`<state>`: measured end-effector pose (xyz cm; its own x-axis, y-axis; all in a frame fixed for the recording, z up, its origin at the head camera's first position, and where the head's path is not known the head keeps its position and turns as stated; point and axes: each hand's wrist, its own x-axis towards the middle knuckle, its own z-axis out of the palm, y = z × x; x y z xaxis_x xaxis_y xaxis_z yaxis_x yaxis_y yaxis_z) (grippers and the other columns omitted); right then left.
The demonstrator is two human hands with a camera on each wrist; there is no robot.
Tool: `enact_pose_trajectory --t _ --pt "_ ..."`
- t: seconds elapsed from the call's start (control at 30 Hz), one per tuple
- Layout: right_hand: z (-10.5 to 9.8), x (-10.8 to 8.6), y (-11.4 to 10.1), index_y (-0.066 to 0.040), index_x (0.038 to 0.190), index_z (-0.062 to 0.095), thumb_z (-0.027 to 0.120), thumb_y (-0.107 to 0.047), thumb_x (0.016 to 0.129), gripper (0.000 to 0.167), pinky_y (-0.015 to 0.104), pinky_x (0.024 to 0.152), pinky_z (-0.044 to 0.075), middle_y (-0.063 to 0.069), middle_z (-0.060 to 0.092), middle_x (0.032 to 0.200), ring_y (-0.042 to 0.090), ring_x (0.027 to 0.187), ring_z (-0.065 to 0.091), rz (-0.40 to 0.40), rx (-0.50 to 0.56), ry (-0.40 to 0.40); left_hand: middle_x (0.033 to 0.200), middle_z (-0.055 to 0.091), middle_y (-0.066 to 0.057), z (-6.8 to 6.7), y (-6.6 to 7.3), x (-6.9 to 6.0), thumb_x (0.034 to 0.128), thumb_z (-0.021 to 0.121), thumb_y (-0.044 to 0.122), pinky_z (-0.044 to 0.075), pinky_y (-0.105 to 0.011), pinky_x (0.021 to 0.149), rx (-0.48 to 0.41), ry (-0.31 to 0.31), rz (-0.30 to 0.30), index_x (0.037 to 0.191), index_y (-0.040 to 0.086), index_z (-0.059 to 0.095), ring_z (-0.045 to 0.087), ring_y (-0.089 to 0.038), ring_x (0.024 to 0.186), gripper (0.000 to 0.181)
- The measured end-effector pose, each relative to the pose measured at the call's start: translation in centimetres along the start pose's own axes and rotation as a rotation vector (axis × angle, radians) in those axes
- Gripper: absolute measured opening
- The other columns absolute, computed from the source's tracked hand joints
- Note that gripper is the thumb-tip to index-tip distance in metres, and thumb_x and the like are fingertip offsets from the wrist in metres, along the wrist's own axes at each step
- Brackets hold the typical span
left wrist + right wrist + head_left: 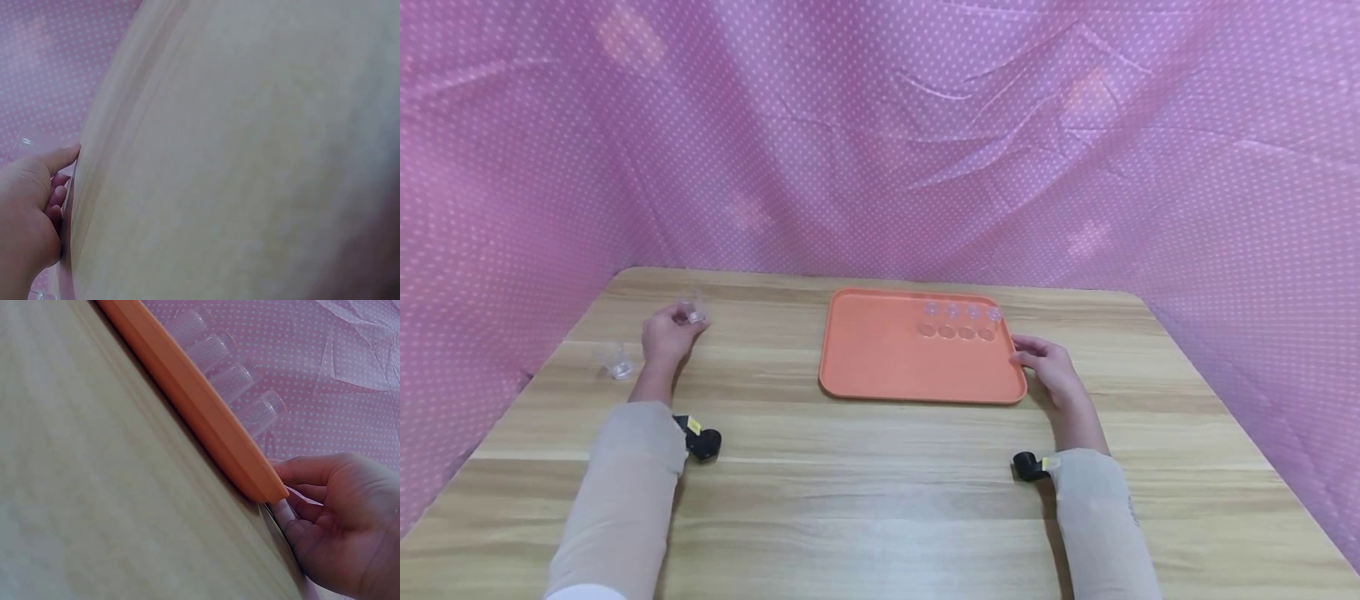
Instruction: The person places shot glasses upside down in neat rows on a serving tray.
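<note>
My left hand [672,335] is at the far left of the table, its fingers and thumb around a small clear plastic cup [696,315]. In the left wrist view the hand covers most of this cup. A second clear cup [619,365] stands nearer, left of my left forearm. On the right, my right hand [1051,368] grips the right rim of an orange tray [872,358] between thumb and fingers. Several clear cups [230,384] stand upright in a row at the tray's back right.
The wooden table [865,500] ends at a pink dotted cloth [865,150] hung behind it and along both sides. A black camera [703,444] sits on my left wrist, another black camera [1026,467] on my right wrist.
</note>
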<state>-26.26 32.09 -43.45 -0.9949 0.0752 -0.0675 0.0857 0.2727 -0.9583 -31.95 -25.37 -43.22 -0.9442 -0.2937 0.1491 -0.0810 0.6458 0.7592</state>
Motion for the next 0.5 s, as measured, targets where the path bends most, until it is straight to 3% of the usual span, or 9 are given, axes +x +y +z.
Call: enact_pose_trajectory --t 0.17,0.3,0.5 --pt "-0.1 -0.2 0.0 0.005 0.130 0.046 0.060 -0.006 0.087 0.045 0.035 0.102 0.029 0.022 0.048 0.129 0.022 0.112 0.047 -0.005 -0.025 -0.009 0.109 0.056 -0.024 0.0 0.0 -0.1 0.0847 0.066 0.020 0.036 -0.047 0.092 0.000 0.004 0.010 0.115 -0.003 0.057 0.050 -0.037 0.100 0.039" --pt "-0.1 -0.1 0.1 0.005 0.129 0.047 0.060 -0.006 0.087 0.045 0.036 0.102 0.029 0.022 0.049 0.127 0.025 0.114 0.046 -0.006 -0.040 -0.013 0.111 0.055 -0.023 0.0 0.2 -0.2 0.0851 0.065 0.019 0.038 -0.044 0.093 -0.057 -0.013 -0.007 0.118 -0.002 0.056 0.049 -0.035 0.102 0.040" --pt "-0.1 0.1 0.1 0.005 0.129 0.048 0.060 -0.006 0.087 0.044 0.035 0.103 0.027 0.022 0.049 0.127 0.023 0.113 0.047 -0.009 -0.038 0.000 0.115 0.055 -0.023 -0.2 1.5 -0.2 0.0876 0.061 0.019 0.043 -0.039 0.088 -0.122 -0.059 -0.028 0.123 -0.001 0.054 0.052 -0.033 0.101 0.041"
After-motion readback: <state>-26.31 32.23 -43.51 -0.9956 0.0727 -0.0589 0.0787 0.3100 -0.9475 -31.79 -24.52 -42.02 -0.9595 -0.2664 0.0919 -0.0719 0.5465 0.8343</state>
